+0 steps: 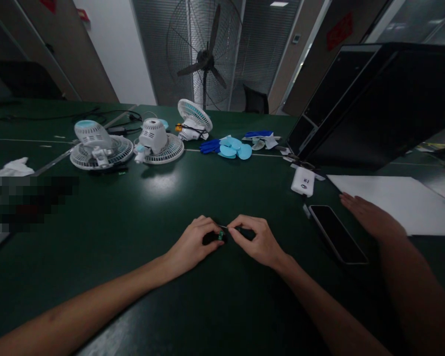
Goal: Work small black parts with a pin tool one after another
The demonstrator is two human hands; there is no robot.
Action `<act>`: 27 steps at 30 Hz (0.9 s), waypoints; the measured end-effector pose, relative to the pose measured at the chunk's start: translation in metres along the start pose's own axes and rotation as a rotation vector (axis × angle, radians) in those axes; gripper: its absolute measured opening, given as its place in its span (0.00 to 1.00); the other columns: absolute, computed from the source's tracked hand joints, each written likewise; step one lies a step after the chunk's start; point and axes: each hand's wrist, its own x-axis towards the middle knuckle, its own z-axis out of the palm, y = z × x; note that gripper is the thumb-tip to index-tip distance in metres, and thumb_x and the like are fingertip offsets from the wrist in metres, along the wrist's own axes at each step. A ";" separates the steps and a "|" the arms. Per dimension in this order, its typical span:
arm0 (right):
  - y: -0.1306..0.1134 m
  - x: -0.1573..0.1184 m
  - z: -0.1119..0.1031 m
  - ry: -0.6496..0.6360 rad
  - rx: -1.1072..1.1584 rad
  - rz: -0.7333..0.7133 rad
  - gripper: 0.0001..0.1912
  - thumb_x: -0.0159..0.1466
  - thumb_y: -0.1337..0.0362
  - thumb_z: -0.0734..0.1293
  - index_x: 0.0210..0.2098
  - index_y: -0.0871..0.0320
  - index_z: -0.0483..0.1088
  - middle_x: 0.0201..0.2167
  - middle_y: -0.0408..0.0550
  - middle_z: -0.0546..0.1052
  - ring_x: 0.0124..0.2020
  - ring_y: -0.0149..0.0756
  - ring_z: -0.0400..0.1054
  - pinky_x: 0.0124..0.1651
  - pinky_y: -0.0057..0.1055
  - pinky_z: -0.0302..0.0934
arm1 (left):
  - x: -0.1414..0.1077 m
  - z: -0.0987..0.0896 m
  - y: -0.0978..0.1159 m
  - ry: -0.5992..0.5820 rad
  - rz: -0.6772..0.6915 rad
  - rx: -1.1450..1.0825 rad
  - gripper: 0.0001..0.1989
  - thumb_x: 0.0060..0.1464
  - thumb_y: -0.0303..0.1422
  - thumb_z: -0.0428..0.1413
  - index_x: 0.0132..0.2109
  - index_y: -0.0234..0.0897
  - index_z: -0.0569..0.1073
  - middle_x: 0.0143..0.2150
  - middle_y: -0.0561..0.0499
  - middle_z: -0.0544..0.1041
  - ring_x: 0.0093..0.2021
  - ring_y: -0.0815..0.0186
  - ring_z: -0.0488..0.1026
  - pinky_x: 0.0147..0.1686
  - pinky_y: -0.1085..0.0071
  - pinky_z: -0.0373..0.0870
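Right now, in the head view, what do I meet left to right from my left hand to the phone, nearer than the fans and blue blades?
Left hand, small green piece at its fingertips, right hand, white box-shaped device, dark-screened phone.

A rectangular light [279, 4] shines near slatted blinds [257, 59] at top center; a white wall [116, 47] rises upper left.

Small fans [154, 136] behind left hand [195, 240], phone [337, 233] right of right hand [257, 242], all on table [222, 306]
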 end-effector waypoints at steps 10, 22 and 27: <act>0.012 -0.007 -0.018 -0.196 -0.071 0.028 0.05 0.68 0.66 0.67 0.37 0.57 0.76 0.32 0.44 0.79 0.33 0.34 0.72 0.38 0.31 0.62 | -0.003 -0.002 0.001 0.014 -0.008 -0.026 0.05 0.63 0.33 0.60 0.46 0.40 0.77 0.45 0.49 0.78 0.46 0.60 0.71 0.48 0.62 0.65; 0.004 -0.003 -0.004 -0.072 0.008 -0.040 0.05 0.69 0.67 0.66 0.39 0.58 0.76 0.34 0.46 0.79 0.36 0.36 0.73 0.41 0.32 0.64 | -0.001 -0.001 0.002 -0.007 0.004 -0.009 0.05 0.62 0.31 0.60 0.45 0.38 0.78 0.43 0.49 0.77 0.45 0.60 0.70 0.48 0.62 0.64; 0.016 -0.008 -0.012 -0.160 -0.059 -0.017 0.04 0.68 0.67 0.68 0.37 0.57 0.76 0.33 0.44 0.79 0.33 0.34 0.73 0.39 0.31 0.63 | -0.003 -0.001 0.001 0.005 0.010 -0.019 0.06 0.63 0.30 0.60 0.47 0.40 0.78 0.44 0.50 0.77 0.46 0.61 0.70 0.49 0.63 0.63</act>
